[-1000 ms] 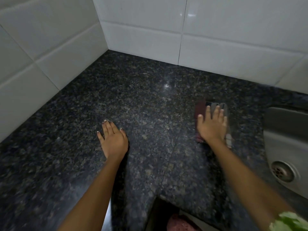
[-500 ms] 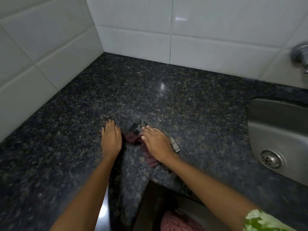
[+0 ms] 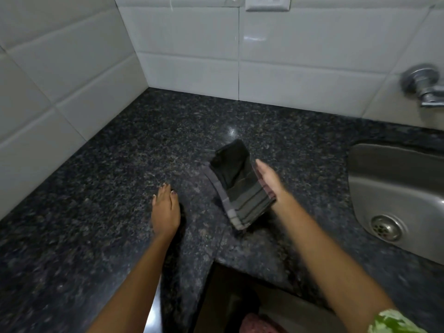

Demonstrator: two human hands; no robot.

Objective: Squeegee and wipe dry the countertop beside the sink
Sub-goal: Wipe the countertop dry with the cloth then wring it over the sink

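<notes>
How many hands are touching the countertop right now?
1. The left hand lies flat on the countertop. The right hand is raised beside the sink, holding the folded cloth.

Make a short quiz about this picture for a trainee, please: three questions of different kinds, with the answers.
1. True or false: the left hand lies flat on the countertop.
2. Which hand is at the folded cloth? A) left B) right C) both
3. Fill in: the sink is on the person's ____ side.

Key:
1. True.
2. B, the right hand; its palm is against the cloth's edge, and the grip itself is not clear.
3. Right.
</notes>
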